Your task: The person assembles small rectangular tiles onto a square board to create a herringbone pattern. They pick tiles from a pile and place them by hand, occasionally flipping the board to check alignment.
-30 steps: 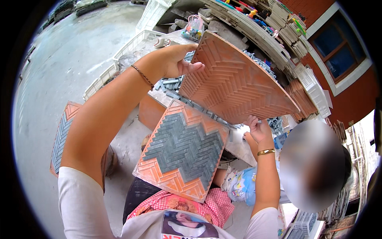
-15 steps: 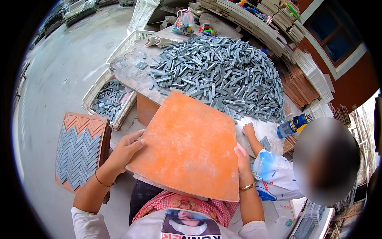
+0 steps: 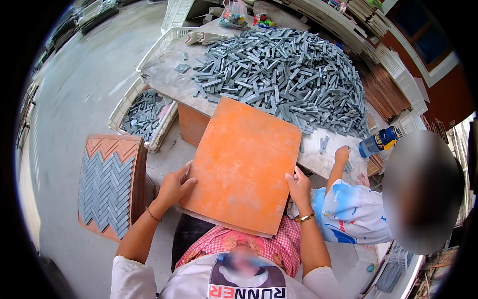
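A flat, squarish orange board point(image 3: 241, 167) with pale dusty smears lies across my lap, its far edge reaching the table. My left hand point(image 3: 177, 186) grips its left edge, thumb on top and fingers underneath. At the right edge my right hand point(image 3: 299, 188) holds it the same way. A paler layer shows under the near edge; I cannot tell whether it is a second board. Beyond the board, a big heap of small grey stone strips point(image 3: 284, 74) covers much of the table point(image 3: 167, 67).
Left of me stands a stack of boards topped by grey herringbone strips point(image 3: 107, 187). A white crate point(image 3: 144, 119) of grey pieces sits beside the table. Close on my right, another person's hand point(image 3: 342, 154) touches the tabletop near a blue bottle point(image 3: 376, 143).
The board has turned and its right edge has shifted left. Both hands still hold it. The other person's hand has moved to the right, and a second one shows.
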